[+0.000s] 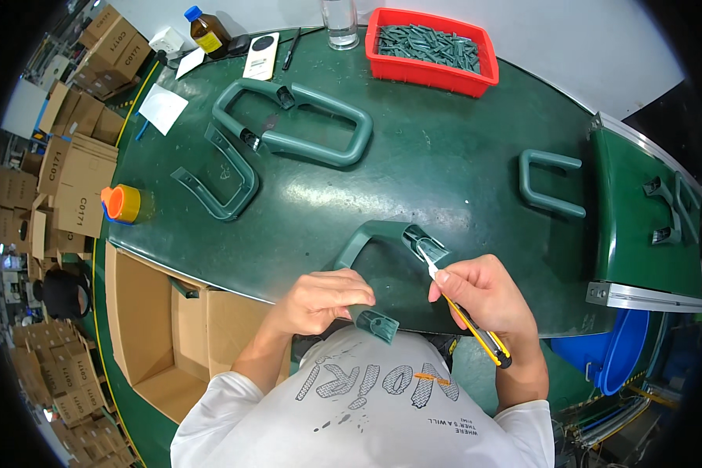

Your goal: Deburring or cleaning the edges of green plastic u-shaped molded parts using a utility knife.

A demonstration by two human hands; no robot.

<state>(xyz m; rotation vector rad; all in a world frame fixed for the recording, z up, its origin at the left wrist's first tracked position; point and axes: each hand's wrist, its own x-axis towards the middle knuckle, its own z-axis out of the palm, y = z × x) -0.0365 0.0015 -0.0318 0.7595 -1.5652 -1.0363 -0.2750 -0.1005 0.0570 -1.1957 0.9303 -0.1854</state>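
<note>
My left hand (325, 302) is closed around one arm of a green U-shaped plastic handle (376, 229), held over the near edge of the table. In my right hand (487, 296) is a yellow and black utility knife (476, 331). Its blade end reaches the hollow open end of the handle's other arm; whether it touches the plastic is too fine to tell. Beyond my hands lie more green U-shaped handles: one at the left (246, 175), a pair placed end to end (320, 152), and a smaller one (526, 183) at the right.
A red bin (433, 78) of small green parts stands at the back. A brown bottle (208, 35) and a glass (340, 31) are near it. An orange tape roll (125, 204) sits at the left edge, above an open cardboard box (152, 327). At right are a conveyor (639, 257) and a blue bin (624, 355).
</note>
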